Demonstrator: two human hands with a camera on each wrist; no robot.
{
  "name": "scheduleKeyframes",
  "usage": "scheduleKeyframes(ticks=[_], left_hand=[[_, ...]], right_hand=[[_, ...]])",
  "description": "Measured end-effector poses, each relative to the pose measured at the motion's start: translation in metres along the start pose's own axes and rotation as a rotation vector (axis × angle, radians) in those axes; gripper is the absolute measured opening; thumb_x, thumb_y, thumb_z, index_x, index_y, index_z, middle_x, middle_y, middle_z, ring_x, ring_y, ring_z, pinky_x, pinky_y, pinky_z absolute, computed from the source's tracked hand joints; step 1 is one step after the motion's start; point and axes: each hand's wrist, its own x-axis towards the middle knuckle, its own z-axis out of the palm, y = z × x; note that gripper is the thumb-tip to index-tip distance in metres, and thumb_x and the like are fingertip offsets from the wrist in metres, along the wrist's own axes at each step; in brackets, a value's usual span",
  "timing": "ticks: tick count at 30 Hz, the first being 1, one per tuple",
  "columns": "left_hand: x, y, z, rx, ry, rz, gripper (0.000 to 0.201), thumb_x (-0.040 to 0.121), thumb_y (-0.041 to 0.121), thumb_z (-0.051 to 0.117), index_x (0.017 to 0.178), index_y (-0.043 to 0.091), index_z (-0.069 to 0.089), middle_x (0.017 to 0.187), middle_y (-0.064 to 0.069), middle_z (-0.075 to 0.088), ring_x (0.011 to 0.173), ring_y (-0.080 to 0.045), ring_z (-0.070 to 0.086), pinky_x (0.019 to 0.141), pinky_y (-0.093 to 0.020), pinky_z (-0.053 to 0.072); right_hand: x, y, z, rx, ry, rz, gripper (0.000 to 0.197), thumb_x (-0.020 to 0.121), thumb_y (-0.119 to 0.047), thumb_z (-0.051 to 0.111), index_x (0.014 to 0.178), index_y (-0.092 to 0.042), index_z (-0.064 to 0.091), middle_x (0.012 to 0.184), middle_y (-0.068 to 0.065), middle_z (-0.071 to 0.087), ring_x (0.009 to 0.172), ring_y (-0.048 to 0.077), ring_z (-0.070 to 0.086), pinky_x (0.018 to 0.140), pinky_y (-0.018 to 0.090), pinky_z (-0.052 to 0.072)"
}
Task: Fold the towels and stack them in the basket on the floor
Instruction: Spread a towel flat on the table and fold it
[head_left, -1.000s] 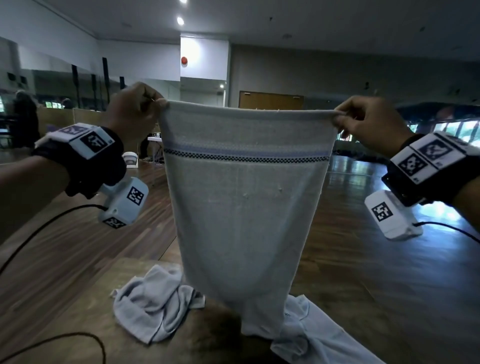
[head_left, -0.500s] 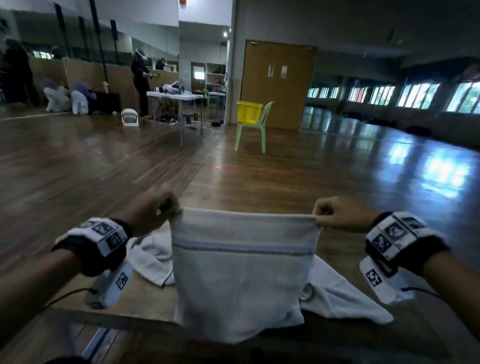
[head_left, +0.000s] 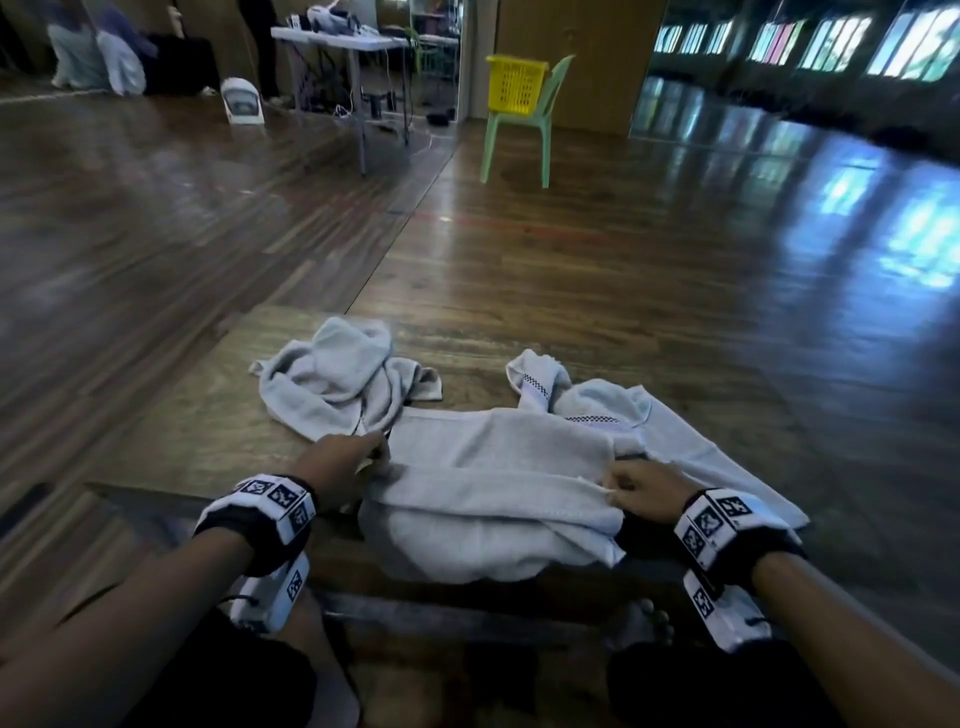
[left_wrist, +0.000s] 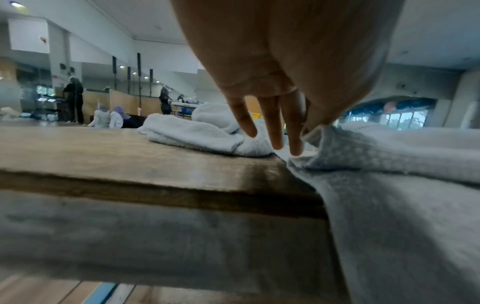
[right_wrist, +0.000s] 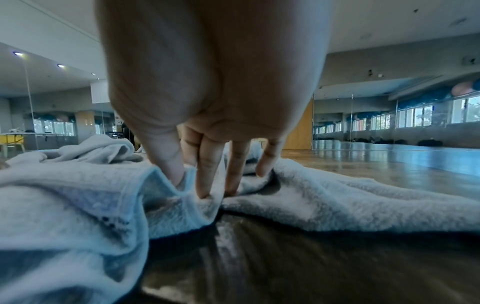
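Note:
A pale grey towel (head_left: 498, 457) lies flat across the near part of a low wooden table (head_left: 208, 415), and its near portion droops over the front edge. My left hand (head_left: 376, 452) pinches the towel's left corner between thumb and forefinger. In the left wrist view the other fingers (left_wrist: 275, 133) point down onto the cloth (left_wrist: 389, 154). My right hand (head_left: 615, 488) pinches the right edge. In the right wrist view the thumb (right_wrist: 171, 164) presses into a fold of the towel (right_wrist: 78, 185).
A crumpled towel (head_left: 332, 379) sits at the table's back left. Another towel (head_left: 685, 441), with a checked stripe, lies at the right, partly under the flat one. A yellow basket (head_left: 514, 83) stands on a green chair (head_left: 519, 140) far ahead. Wood floor (head_left: 675, 260) surrounds the table.
The towel hung in the air from its two top corners. Both hands have brought it down onto the table, still pinching those corners.

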Motion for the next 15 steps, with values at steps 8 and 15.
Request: scheduleKeyframes(ticks=[8, 15], left_hand=[[-0.012, 0.018, -0.008, 0.184, -0.158, 0.058, 0.014, 0.09, 0.034, 0.053, 0.092, 0.02, 0.05, 0.08, 0.01, 0.047, 0.075, -0.02, 0.049, 0.062, -0.029, 0.035], [-0.009, 0.017, -0.008, 0.034, -0.165, 0.046, 0.014, 0.09, 0.031, 0.054, 0.087, 0.023, 0.043, 0.082, 0.005, 0.051, 0.075, -0.02, 0.053, 0.066, -0.031, 0.043]], right_hand=[[-0.02, 0.001, 0.011, -0.051, -0.014, -0.041, 0.029, 0.086, -0.029, 0.054, 0.064, -0.034, 0.036, 0.073, -0.014, 0.048, 0.086, 0.012, 0.044, 0.076, 0.031, 0.023], [-0.036, -0.001, 0.006, 0.051, -0.016, -0.06, 0.026, 0.087, -0.026, 0.058, 0.068, -0.036, 0.043, 0.082, -0.012, 0.058, 0.085, 0.008, 0.05, 0.089, 0.035, 0.029]])
